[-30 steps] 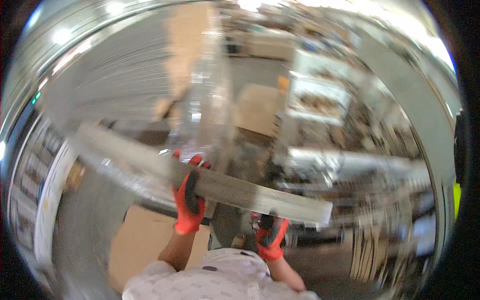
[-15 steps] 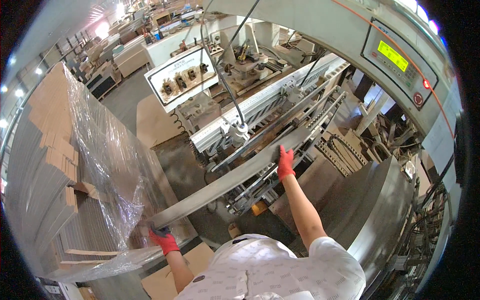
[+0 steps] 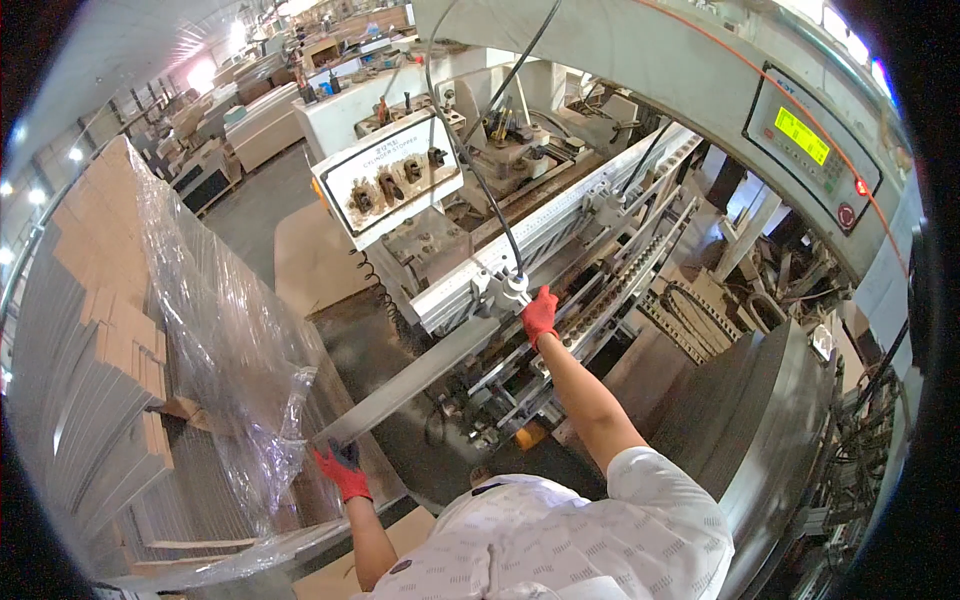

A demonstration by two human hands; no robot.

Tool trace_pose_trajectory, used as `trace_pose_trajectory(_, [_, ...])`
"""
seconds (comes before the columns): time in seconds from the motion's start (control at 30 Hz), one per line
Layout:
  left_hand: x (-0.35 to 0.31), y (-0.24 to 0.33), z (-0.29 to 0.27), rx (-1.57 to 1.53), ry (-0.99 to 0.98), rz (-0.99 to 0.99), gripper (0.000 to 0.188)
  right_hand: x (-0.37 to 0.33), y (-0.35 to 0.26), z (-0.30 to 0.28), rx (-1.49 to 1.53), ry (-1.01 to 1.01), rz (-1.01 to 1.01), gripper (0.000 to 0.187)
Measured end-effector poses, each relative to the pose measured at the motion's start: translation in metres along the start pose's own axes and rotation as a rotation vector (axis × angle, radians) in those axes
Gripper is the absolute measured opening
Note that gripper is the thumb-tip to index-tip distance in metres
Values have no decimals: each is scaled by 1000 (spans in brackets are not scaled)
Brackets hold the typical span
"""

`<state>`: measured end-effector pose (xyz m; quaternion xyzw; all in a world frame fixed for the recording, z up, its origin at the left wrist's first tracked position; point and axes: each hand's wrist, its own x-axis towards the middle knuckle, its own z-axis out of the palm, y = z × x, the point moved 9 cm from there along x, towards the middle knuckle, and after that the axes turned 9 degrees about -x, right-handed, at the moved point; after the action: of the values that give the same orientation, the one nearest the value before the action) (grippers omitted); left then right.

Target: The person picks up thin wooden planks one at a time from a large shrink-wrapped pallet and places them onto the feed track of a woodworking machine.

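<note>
A long, narrow grey board (image 3: 412, 384) slants from the lower left up to the machine, where its far part passes beneath the clamp rail. My left hand (image 3: 342, 470), in a red glove with a dark palm, is closed on the board's near left end. Farther up, my right hand (image 3: 540, 314) in a red glove has its fingers curled at the board's near edge, just right of a silver clamp cylinder (image 3: 503, 294). The hand hides part of the board there. Above lies the machine's pale aluminium rail (image 3: 560, 235).
At left stands a stack of panels (image 3: 95, 400) partly wrapped in clear film (image 3: 235, 370). Grey boards (image 3: 745, 430) are piled at right. A white switch box (image 3: 390, 180) juts out over the machine. The control panel (image 3: 812, 150) has a lit yellow-green screen.
The board has moved up and inward, under the clamp rail. My right hand has shifted left to beside the clamp cylinder; my left hand has moved slightly right. The view has turned a little.
</note>
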<state>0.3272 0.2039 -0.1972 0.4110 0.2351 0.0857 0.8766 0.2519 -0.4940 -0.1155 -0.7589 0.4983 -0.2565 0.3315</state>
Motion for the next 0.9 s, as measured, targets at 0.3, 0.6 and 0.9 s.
trace_pose_trajectory(0.3, [-33, 16, 30, 21, -9, -47, 68, 16, 15, -9, -9, -40, -162, 46])
trace_pose_trajectory(0.6, [-25, 12, 20, 179, -26, 64, 64, 24, 15, -14, 41, 8, -359, 37])
trace_pose_trajectory(0.9, [-3, 23, 14, 484, -128, 347, 71, 29, 19, -6, 113, -193, -382, 49])
